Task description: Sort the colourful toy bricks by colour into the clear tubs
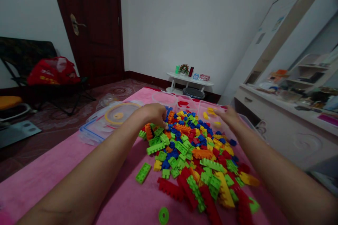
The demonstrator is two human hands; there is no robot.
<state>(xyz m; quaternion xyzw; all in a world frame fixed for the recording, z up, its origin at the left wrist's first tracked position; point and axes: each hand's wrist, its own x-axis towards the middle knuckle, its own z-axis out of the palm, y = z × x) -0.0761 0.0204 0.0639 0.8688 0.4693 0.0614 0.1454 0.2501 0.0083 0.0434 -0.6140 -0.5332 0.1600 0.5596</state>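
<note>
The pale far wall [185, 24] is fronted by a table [195, 80], flanked left by a door [91, 31], right by a cabinet [277, 117].

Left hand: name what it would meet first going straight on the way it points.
The left hand would likely meet the pile of colored blocks first, though exact depth is unclear.

Bare left hand [156, 114], bare right hand [229, 115], slim bare forearms [105, 163] (thin dark line [56, 212] on the left one)

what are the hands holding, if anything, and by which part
Can't be told: the left hand is at the brick pile, the right hand near yellow bricks; neither grip shows clearly.
</note>
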